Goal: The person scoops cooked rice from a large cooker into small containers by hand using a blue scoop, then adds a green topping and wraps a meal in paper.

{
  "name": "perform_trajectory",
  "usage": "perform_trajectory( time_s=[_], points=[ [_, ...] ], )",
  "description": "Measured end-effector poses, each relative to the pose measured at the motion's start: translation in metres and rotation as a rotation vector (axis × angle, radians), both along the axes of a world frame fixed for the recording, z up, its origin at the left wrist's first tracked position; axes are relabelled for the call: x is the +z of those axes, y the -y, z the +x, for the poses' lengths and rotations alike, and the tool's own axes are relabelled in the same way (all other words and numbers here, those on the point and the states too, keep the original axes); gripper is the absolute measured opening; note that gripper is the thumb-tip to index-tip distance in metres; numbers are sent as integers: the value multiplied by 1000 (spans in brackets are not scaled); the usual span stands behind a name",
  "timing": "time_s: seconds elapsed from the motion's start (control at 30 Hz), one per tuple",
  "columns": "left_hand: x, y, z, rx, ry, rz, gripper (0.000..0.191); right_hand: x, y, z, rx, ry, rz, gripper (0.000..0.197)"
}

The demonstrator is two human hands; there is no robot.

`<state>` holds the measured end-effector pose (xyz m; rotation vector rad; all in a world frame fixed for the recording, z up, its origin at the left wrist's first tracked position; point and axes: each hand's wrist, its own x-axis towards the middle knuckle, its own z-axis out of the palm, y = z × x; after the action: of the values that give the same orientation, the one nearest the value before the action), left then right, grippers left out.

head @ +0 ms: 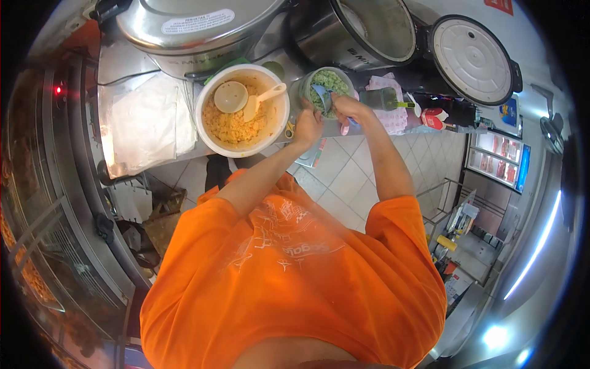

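My left hand (309, 123) grips the near rim of a round tub (302, 86) filled with green rice (333, 80). The handle of a blue rice paddle (321, 96) is in my right hand (348, 109), and its blade sits in the green rice. To the left stands a white tub (201, 110) of orange-yellow rice (233, 123). A translucent round bowl (231, 97) and a cream rice paddle (251, 109) rest on that rice. Scissors with yellow handles (289, 131) lie between the two tubs.
Behind stand a lidded steel rice cooker (203, 32) and another (368, 34) with its lid (472, 57) raised. Sheets of wrapping paper (145, 120) cover the counter's left. Pink-printed paper (389, 115) and a clear green-tinted container (378, 99) lie at right. A glass display cabinet (55, 230) flanks my left side.
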<state>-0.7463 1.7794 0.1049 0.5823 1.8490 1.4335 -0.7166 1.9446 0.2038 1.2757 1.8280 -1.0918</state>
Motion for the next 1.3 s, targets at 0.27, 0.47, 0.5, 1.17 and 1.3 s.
perform_trajectory(
  time_s=[0.27, 0.47, 0.5, 1.17, 1.3],
  points=[
    [26, 15, -17, -58, -13, -15, 66, 38, -16, 25, -255, -258, 225, 65],
    [47, 16, -23, 59, -109, 22, 59, 29, -6, 29, -107, -331, 505, 65],
    [50, 15, -23, 52, -112, 20, 59, 24, -4, 29, -114, -331, 503, 65],
    [34, 11, -26, -103, -196, -72, 65, 16, -8, 15, -695, -167, -670, 46],
    [40, 8, -34, -103, -256, -61, 62, 7, -17, 26, -736, -190, -736, 46]
  ],
)
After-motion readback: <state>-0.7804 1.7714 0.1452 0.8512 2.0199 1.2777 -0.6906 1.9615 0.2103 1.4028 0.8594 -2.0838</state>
